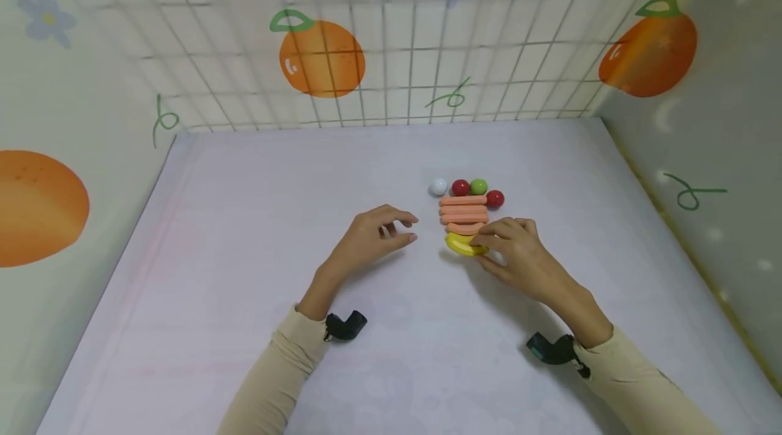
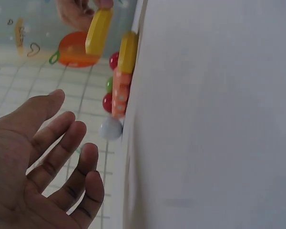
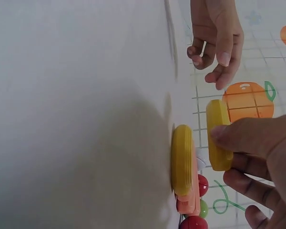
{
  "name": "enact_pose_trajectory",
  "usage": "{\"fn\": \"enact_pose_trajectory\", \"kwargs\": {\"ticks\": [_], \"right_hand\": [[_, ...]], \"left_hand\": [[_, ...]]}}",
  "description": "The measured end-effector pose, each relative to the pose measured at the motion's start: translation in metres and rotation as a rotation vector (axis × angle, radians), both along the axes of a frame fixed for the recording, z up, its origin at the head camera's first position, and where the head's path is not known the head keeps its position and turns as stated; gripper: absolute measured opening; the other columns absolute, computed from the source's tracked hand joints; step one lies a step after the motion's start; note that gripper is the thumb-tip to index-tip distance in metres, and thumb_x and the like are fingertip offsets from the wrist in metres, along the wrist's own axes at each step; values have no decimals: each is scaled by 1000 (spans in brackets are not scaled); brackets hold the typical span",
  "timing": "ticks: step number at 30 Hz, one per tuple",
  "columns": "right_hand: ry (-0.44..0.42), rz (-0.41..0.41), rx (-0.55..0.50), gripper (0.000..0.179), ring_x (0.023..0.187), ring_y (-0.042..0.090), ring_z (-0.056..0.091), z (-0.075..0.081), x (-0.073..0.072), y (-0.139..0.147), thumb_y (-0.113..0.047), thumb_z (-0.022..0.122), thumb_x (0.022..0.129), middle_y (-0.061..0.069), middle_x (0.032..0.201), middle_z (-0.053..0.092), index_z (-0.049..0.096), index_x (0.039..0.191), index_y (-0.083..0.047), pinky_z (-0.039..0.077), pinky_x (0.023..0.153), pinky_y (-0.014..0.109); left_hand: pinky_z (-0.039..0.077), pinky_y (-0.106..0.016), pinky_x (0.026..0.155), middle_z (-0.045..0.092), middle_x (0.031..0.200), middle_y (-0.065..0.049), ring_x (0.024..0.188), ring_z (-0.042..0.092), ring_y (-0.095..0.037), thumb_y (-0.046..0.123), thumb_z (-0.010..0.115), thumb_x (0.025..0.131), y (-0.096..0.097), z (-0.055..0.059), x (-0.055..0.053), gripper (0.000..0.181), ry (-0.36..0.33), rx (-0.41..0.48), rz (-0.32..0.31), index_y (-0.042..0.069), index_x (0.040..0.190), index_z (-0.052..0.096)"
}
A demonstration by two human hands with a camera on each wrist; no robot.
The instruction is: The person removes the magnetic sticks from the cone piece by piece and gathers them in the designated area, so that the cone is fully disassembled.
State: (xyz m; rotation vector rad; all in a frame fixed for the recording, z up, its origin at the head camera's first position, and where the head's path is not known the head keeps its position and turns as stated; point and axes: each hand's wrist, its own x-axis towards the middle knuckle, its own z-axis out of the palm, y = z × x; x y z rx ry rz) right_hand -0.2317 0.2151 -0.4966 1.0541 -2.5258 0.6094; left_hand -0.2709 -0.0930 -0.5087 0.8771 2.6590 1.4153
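Note:
My right hand (image 1: 519, 255) pinches a yellow toy banana (image 3: 219, 112) between thumb and fingers, raised above the table. Under it a second yellow toy banana (image 3: 182, 160) lies on the table; from the head, the two overlap and cannot be told apart well. Beyond them, several pink toy sausages (image 1: 464, 210) lie side by side in a stack of rows. My left hand (image 1: 373, 235) hovers to the left of the sausages, fingers loosely bent, holding nothing.
Behind the sausages sit a white ball (image 1: 438, 186), a red ball (image 1: 461, 187), a green ball (image 1: 479, 186) and another red ball (image 1: 495, 198). A pale cloth covers the table (image 1: 244, 218). Printed curtains with a wire grid (image 1: 397, 48) stand at the back.

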Motion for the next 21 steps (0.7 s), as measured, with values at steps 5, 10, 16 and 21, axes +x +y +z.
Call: {"fn": "enact_pose_trajectory", "kwargs": {"ticks": [5, 10, 16, 21], "right_hand": [[6, 3, -5, 27, 100, 26, 59, 1, 2, 0, -6, 90, 71, 3, 100, 68, 76, 94, -8, 34, 87, 49], [6, -6, 7, 28, 100, 27, 59, 1, 3, 2, -6, 90, 70, 4, 101, 69, 76, 95, -8, 34, 87, 49], [-7, -21, 25, 31, 100, 27, 59, -1, 3, 4, -6, 91, 70, 6, 103, 69, 77, 98, -8, 34, 88, 49], [-16, -22, 29, 33, 100, 28, 60, -5, 2, 6, -5, 91, 70, 6, 102, 69, 77, 99, -7, 34, 88, 50]], "left_hand": [[52, -28, 72, 69, 108, -3, 83, 60, -9, 25, 76, 91, 15, -1, 5, 30, 6, 9, -35, 13, 119, 72], [52, -28, 73, 69, 107, -4, 83, 60, -10, 24, 75, 92, 26, -2, 10, 29, -3, 35, -47, 13, 118, 72], [52, -26, 72, 68, 106, -2, 82, 59, -10, 22, 75, 91, 38, -3, 16, 29, -2, 29, -59, 12, 118, 71], [51, -25, 72, 67, 104, 2, 82, 57, -8, 23, 76, 91, 45, -5, 20, 29, 13, -1, -54, 13, 118, 71]]}}
